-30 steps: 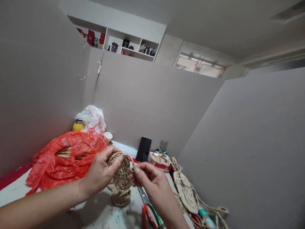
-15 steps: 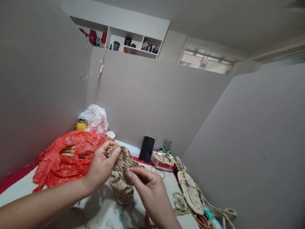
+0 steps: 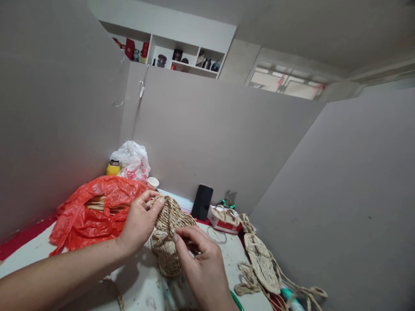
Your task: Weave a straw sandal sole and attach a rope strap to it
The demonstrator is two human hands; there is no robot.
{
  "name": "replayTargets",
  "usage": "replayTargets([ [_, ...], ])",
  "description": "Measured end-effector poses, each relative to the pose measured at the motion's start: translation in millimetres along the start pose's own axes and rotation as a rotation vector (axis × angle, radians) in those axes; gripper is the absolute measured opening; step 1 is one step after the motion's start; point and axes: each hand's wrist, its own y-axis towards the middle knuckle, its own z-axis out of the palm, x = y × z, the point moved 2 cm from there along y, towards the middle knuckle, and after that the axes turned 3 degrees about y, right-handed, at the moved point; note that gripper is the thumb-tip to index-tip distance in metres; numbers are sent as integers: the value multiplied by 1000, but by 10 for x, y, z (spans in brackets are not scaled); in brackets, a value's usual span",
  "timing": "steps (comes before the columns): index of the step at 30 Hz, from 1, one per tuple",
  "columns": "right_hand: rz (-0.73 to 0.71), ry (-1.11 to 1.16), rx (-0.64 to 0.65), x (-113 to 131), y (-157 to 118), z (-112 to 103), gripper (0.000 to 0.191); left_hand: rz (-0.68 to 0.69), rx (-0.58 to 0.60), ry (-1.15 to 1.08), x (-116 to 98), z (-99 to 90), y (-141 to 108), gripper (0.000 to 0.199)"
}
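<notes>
A tan woven straw piece (image 3: 171, 216), ribbed with cord-like rows and curled at its lower end, is held up over the white table (image 3: 139, 285). My left hand (image 3: 139, 218) pinches its upper left edge between thumb and fingers. My right hand (image 3: 202, 259) has thumb and forefinger pressed together at its right side; whatever lies between those fingertips is too small to make out. The other right fingers are curled and partly hidden.
Left: red plastic bag (image 3: 94, 229) with straw strips, yellow jar (image 3: 113, 168), white bag (image 3: 132, 157), paper cup (image 3: 153, 182). Behind: phone (image 3: 202, 203), box (image 3: 224, 219), green-handled pliers (image 3: 230, 200). Right: braided pieces (image 3: 262, 261) and loose cords. Grey partitions surround the table.
The view has shifted slightly. The woven piece is tilted a little differently, its right edge reaching further out, and my right hand has turned slightly beside it. My left hand keeps its pinch.
</notes>
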Motion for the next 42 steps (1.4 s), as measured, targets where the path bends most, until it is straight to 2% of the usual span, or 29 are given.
replayTargets([
  [5, 34, -86, -27, -55, -19, 31, 17, -3, -16, 3, 5, -1, -29, 28],
  [11, 208, 83, -82, -58, -41, 67, 21, 6, -33, -2, 24, -7, -21, 31],
  [15, 241, 171, -146, -57, -50, 121, 22, -20, -52, -21, 35, -5, -13, 34],
  [23, 136, 148, -218, -203, -72, 171, 16, -129, -62, -118, 41, 21, -31, 38],
  [27, 9, 58, -257, -195, -75, 165, 13, -175, -79, -149, 25, 37, -56, 38],
  [35, -148, -101, -241, -213, -87, 185, 9, -188, -110, -167, -22, 52, -93, 38],
  [39, -175, -213, -245, -240, -92, 182, 10, -185, -124, -177, -4, 49, -80, 39],
  [42, -136, -213, -253, -264, -90, 186, 9, -186, -116, -189, 23, 43, -74, 38],
])
